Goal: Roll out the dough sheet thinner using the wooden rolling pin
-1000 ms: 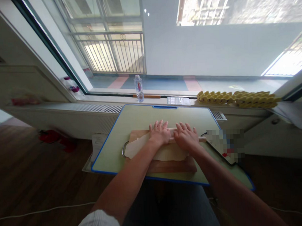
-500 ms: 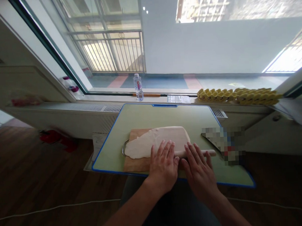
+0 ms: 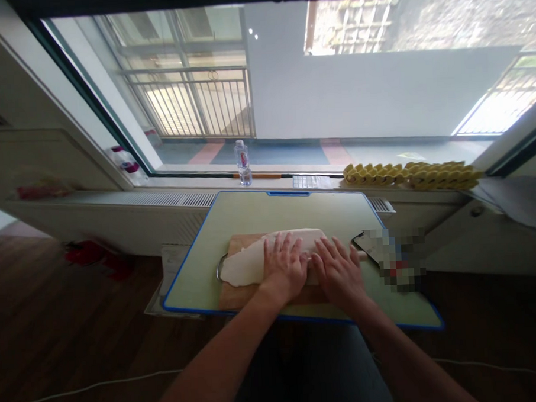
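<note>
A pale sheet of rolled-out dough (image 3: 244, 266) lies over a wooden cutting board (image 3: 241, 298) with a metal handle at its left end. Across the right part of the dough lies a rolling pin (image 3: 363, 255), mostly hidden under my hands. My left hand (image 3: 285, 264) rests palm down, fingers stretched forward over the dough and the pin's left part. Beside it, my right hand (image 3: 339, 269) is flat on the pin with its fingers extended. Neither hand wraps round the pin.
Under the board is a light green, blue-edged mat or tabletop (image 3: 200, 281). A partly blurred-out flat object (image 3: 377, 252) lies at its right. On the sill stand a plastic bottle (image 3: 243, 163) and yellow egg trays (image 3: 409, 176). A white cord (image 3: 102, 384) crosses the floor.
Both hands have moved forward, away from my body, with the rolling pin under them, farther up the dough. The camera view has tilted slightly upward.
</note>
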### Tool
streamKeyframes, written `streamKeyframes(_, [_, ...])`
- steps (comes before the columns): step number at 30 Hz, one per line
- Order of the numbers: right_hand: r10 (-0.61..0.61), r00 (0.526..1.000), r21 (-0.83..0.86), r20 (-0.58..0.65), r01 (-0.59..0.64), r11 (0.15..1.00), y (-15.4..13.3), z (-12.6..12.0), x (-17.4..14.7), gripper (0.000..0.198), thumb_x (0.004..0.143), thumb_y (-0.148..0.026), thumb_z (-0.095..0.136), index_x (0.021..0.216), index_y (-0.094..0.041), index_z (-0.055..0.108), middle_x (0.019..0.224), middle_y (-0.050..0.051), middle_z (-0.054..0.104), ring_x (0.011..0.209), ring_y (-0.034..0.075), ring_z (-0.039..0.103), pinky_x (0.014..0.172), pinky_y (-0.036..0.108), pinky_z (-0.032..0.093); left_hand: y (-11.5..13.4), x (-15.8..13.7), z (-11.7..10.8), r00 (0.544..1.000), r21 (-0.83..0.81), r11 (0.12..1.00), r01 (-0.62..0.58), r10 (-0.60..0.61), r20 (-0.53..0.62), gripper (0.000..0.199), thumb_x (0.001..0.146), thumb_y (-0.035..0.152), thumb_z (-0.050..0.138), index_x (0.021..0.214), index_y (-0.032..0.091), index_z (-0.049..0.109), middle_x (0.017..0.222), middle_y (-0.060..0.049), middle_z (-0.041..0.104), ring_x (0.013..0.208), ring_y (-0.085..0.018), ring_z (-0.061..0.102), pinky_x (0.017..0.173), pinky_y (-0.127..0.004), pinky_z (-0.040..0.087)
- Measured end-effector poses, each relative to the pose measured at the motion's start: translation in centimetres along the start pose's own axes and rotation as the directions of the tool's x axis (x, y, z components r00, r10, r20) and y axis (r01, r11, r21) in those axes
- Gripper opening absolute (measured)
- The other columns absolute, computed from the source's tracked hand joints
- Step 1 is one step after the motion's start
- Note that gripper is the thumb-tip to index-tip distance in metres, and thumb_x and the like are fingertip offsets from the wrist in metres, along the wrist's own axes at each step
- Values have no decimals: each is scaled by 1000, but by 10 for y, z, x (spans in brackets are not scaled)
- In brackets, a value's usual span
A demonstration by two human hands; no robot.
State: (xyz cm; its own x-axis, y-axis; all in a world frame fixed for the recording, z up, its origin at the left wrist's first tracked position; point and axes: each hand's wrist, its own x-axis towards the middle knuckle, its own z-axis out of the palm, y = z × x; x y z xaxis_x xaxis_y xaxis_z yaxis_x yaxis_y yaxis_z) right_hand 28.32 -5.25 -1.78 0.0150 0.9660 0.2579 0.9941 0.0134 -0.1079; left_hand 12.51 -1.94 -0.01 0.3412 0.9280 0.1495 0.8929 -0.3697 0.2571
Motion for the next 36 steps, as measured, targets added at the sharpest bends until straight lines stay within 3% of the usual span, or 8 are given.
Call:
streamKeyframes(5, [-95,992,21,-87,97,995,12,0,-63,55,111,-39,33,161,-24,49,166,6,48,158,29,35,130,54,13,11,-61,4,996,-67,994,-90,89,-19,59,110,47,31,166,29,39,171,-4,41,163,-28,29,135,-63,18])
streamKeyframes(8, [-97,990,25,-99,100,995,16,2,-67,56,111,-39,30,162,-23,48,167,6,47,160,28,32,131,53,11,12,-66,4,996,-79,993,-93,92,-16,60,111,48,28,166,28,39,171,-4,42,162,-26,30,135,-62,17])
streamKeyframes(14, [-51,997,15,-58,52,999,8,8,-1,53,112,-39,30,154,-24,59,164,5,52,157,30,35,129,54,17,-1,-6,0,1000,-58,998,-10,12,21,61,110,52,23,157,27,55,169,-6,46,160,-33,33,132,-66,18])
streamKeyframes(19, [45,999,0,20,-45,999,-5,8,63,54,111,-45,31,151,-26,62,164,6,51,156,34,37,124,60,27,-19,57,-4,985,-25,993,111,-107,136,64,110,54,20,161,29,48,171,-8,42,160,-33,33,131,-67,18])
streamKeyframes(22, [62,996,-5,69,-62,998,-8,5,78,53,111,-44,34,153,-25,60,164,7,51,154,35,39,123,60,29,-24,72,-5,978,-11,992,123,-119,172,65,109,55,20,163,29,46,173,-8,38,162,-33,30,130,-68,19])
streamKeyframes(26, [34,998,-10,56,-33,999,-4,4,50,51,111,-41,33,150,-25,62,163,7,52,154,35,39,123,60,29,-16,44,-1,994,-9,998,55,-54,98,64,110,54,21,161,26,49,171,-10,41,161,-34,32,130,-68,19])
streamKeyframes(32, [-113,981,13,-155,116,993,11,8,-44,56,111,-39,36,160,-16,48,166,12,48,157,32,36,129,56,16,8,-43,8,987,-35,992,-121,117,-106,55,110,49,36,159,27,51,167,-6,48,158,-31,37,131,-66,25])
streamKeyframes(36, [-141,969,29,-206,150,988,17,11,-62,57,111,-39,39,162,-15,44,167,12,45,159,32,32,130,55,15,12,-58,9,981,-40,988,-150,144,-131,55,110,48,40,160,26,49,165,-7,51,157,-30,40,131,-64,26])
